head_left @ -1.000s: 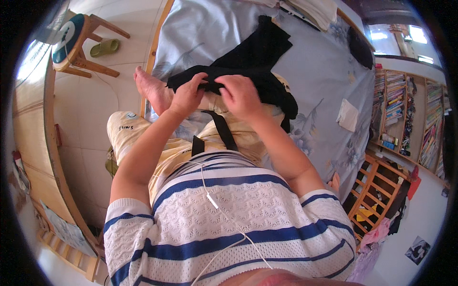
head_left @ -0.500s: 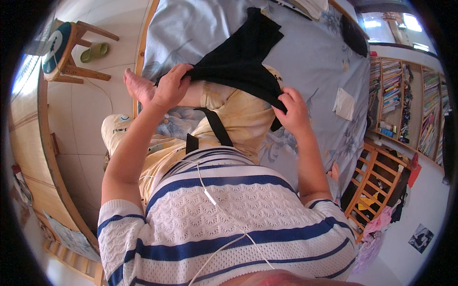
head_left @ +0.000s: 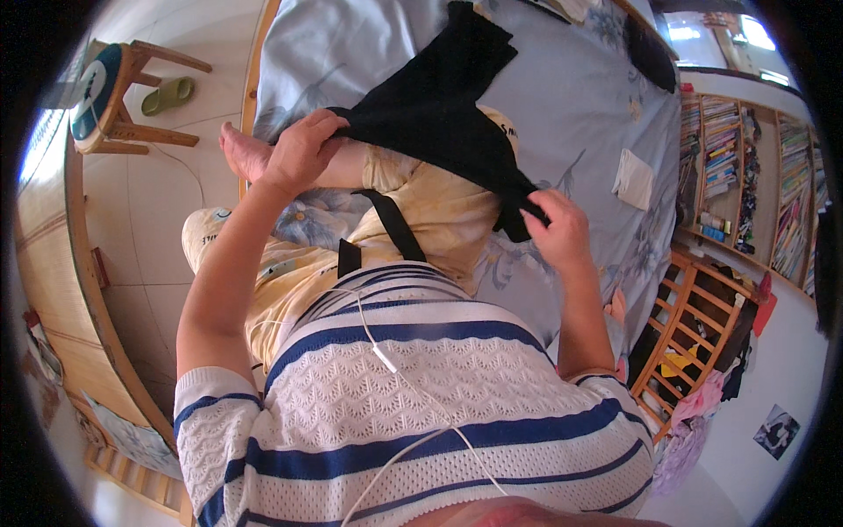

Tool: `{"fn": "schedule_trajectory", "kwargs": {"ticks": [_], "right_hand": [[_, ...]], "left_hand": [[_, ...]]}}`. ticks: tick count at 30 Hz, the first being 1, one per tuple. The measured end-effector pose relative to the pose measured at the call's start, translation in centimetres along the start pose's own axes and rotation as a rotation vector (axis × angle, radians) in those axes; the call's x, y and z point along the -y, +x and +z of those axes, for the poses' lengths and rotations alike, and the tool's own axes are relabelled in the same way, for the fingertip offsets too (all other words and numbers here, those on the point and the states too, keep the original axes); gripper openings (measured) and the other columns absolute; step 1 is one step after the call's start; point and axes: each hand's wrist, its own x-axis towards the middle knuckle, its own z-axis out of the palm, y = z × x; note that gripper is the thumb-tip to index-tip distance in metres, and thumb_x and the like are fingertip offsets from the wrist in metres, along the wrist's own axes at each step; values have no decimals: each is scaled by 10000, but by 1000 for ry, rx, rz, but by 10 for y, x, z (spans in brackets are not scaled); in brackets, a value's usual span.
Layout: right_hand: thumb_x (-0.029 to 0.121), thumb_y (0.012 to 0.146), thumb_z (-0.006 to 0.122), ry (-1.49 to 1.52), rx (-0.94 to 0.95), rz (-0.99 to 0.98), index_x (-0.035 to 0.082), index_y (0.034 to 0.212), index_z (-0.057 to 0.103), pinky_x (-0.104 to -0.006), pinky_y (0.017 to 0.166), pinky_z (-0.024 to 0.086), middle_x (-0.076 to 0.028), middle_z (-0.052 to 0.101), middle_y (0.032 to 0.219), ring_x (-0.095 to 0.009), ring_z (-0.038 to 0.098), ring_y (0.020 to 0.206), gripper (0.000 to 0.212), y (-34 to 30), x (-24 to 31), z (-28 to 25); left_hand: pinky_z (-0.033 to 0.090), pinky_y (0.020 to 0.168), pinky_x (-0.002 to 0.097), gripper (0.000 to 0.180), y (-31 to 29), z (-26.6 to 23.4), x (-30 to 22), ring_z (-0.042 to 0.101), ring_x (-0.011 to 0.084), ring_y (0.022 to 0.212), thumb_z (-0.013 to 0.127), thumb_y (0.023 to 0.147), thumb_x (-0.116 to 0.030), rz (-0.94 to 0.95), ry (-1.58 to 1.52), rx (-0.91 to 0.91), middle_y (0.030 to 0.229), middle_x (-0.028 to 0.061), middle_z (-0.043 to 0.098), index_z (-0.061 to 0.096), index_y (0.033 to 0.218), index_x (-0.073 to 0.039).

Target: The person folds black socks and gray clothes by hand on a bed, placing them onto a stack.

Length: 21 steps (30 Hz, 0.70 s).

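Observation:
A black cloth garment is spread across my bent leg and the bed, its long narrow part reaching away to the far side. Whether that part is a sleeve or a leg I cannot tell. My left hand pinches its near left edge, close to my bare foot. At the right corner, my right hand grips the cloth between thumb and fingers, with a piece hanging below. The near edge runs taut between both hands. A black strap lies over my yellow trousers, below the garment.
Blue flowered sheeting covers the bed. A folded white cloth lies to the right. On the floor at left stand a wooden stool and a green slipper. A bookshelf and slatted wooden rack line the right side.
My right hand has moved a little right and nearer to me, drawing the garment's right corner with it. The left hand keeps its hold and has hardly shifted.

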Motion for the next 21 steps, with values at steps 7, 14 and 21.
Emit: {"fn": "schedule_trajectory", "kwargs": {"ticks": [7, 14, 21], "right_hand": [[41, 779, 638, 836, -88, 318, -2, 939, 552, -208, 743, 409, 19, 540, 926, -70, 493, 817, 186, 21, -34, -8], [27, 795, 546, 998, -10, 125, -42, 921, 580, -244, 880, 363, -51, 576, 1017, -133, 515, 959, 148, 50, -19, -72], [85, 799, 622, 733, 253, 281, -53, 954, 618, -232, 782, 414, -52, 600, 971, -111, 541, 874, 208, 42, -31, -75]], "left_hand": [[458, 676, 380, 203, 22, -20, -5, 583, 331, 813, 560, 853, -168, -154, -59, 159, 944, 171, 585, 581, 988, -17], [529, 748, 255, 379, 31, -29, 11, 545, 122, 905, 497, 933, -263, -528, -815, 35, 979, 64, 574, 545, 1146, 46], [512, 710, 249, 264, 18, -10, 13, 576, 124, 786, 544, 898, -160, -516, -587, 125, 911, 83, 609, 563, 1095, 16]]}}
